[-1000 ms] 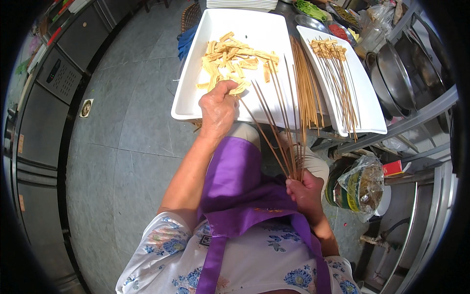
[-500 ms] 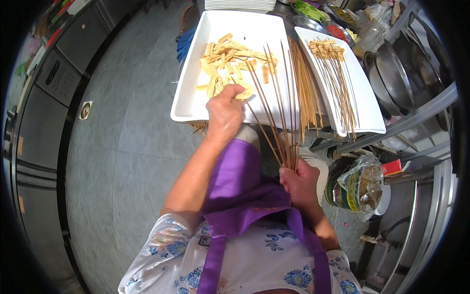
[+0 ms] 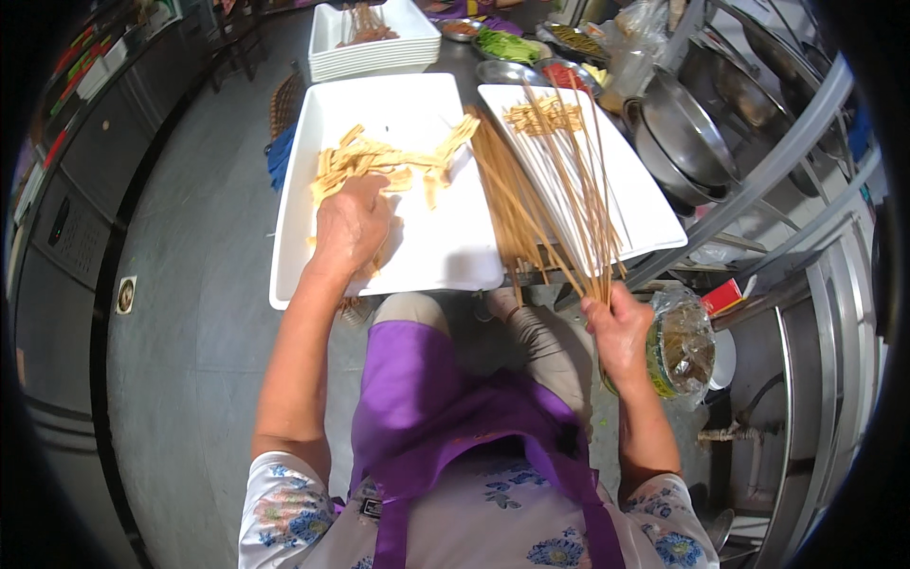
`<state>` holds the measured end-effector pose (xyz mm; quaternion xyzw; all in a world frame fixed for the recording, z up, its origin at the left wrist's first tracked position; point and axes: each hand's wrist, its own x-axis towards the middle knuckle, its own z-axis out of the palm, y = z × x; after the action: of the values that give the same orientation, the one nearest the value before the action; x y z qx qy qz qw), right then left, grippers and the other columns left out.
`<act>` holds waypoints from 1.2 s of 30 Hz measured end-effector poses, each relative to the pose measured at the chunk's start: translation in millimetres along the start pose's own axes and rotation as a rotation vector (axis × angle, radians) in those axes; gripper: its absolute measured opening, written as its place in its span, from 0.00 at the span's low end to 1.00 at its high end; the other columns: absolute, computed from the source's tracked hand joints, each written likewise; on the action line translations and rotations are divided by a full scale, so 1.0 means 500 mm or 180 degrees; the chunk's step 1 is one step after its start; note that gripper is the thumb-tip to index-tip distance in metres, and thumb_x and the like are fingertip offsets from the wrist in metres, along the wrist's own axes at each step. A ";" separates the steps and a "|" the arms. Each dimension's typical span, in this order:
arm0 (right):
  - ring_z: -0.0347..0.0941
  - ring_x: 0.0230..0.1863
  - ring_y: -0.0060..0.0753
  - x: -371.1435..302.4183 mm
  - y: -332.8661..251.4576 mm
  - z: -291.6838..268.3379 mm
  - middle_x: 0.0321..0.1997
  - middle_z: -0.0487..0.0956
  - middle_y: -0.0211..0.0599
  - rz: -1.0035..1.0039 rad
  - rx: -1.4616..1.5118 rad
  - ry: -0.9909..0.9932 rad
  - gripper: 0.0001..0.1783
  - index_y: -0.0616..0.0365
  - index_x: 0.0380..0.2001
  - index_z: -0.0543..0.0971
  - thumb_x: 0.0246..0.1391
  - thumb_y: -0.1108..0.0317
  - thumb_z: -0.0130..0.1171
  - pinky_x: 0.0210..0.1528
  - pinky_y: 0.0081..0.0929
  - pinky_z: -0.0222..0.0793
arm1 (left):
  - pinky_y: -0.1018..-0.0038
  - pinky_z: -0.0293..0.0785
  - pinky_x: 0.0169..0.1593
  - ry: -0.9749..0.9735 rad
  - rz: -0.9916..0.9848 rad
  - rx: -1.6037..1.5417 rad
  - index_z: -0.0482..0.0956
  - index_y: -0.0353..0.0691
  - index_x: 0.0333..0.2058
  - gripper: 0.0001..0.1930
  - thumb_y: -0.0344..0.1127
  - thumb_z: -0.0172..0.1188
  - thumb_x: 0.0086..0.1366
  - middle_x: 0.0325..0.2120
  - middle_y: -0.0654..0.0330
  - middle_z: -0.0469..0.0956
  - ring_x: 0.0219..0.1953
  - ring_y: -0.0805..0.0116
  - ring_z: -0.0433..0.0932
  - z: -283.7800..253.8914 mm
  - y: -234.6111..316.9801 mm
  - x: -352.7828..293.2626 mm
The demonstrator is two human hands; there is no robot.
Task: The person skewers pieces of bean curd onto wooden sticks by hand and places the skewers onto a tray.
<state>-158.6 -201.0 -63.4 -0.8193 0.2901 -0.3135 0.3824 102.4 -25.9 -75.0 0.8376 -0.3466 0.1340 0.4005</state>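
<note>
A white tray (image 3: 445,256) holds a loose pile of pale yellow bean curd strips (image 3: 355,161). Over the near left of that pile is my left hand (image 3: 351,228), its fingers curled down among the strips. Whatever they pinch is hidden under the hand. My right hand (image 3: 621,332) grips a bundle of thin wooden skewers (image 3: 592,218) by their lower ends, right of my knees, tips fanning up and away. One skewer leans left toward a strip (image 3: 460,136) at the tray's right side; whether it pierces the strip I cannot tell.
Loose skewers (image 3: 517,228) lie between the tray and a second white tray (image 3: 654,223) with skewered strips (image 3: 545,116). Stacked white trays (image 3: 374,64) and a bowl of greens (image 3: 507,45) stand behind. Metal bowls (image 3: 678,142) and a rack rail (image 3: 787,161) are at right.
My view has shifted, and the trays sit farther left. My right hand has moved right with the skewers, now over the second tray. My left hand has moved from the pile's near right to its left.
</note>
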 end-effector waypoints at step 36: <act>0.60 0.11 0.14 0.135 0.038 -0.021 0.12 0.68 0.27 0.1058 0.1760 0.0287 0.03 0.61 0.20 0.73 0.45 0.75 0.52 0.11 0.13 0.52 | 0.72 0.67 0.23 0.0470 -0.0655 -0.0962 0.71 0.34 0.21 0.03 0.23 0.48 0.50 0.19 0.54 0.72 0.20 0.63 0.71 0.010 0.024 -0.020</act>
<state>-128.1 -264.2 -53.8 -0.6111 0.3404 -0.3497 0.6232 86.4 -30.1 -76.2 0.7868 -0.2450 0.0999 0.5576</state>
